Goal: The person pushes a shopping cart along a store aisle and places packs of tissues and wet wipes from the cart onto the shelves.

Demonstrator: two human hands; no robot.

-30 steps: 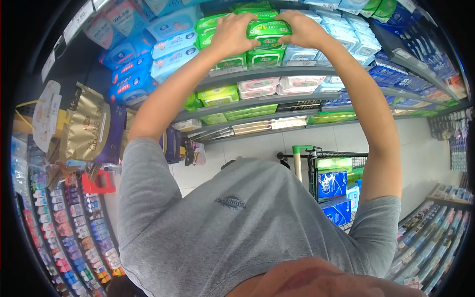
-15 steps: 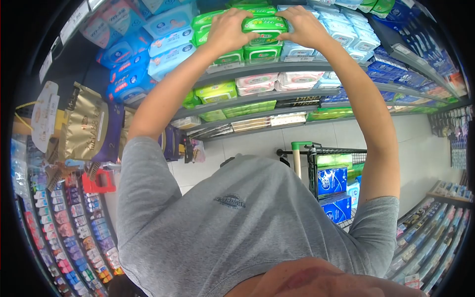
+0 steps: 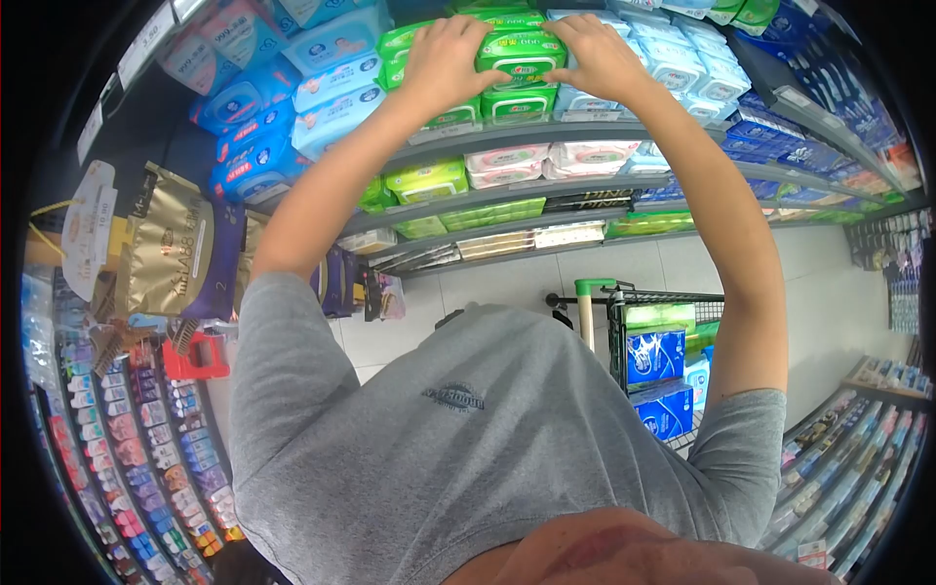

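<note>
A green pack of wet wipes (image 3: pixel 520 64) lies on the top of a stack on the shelf, between my two hands. My left hand (image 3: pixel 448 60) is at its left side, thumb at the front edge and fingers over the top. On the right side, my right hand (image 3: pixel 599 60) mirrors this, thumb at the front corner and fingers curved over the top edge. Another green wipes pack (image 3: pixel 519 106) is directly beneath. More green packs (image 3: pixel 409 47) sit to the left, partly behind my left hand, and light blue packs (image 3: pixel 673 63) stand to the right.
Blue wipes packs (image 3: pixel 255 132) fill the shelf's left part. Lower shelves hold pink-and-white packs (image 3: pixel 593 156) and lime-green packs (image 3: pixel 426 181). A shopping cart (image 3: pixel 616 336) with blue packages (image 3: pixel 655 357) stands by my right side. Gold bags (image 3: pixel 168 244) hang at left.
My hands and the green wipes pack between them have shifted very slightly; the pack's front sits a touch differently. The cart and other shelf goods look unchanged.
</note>
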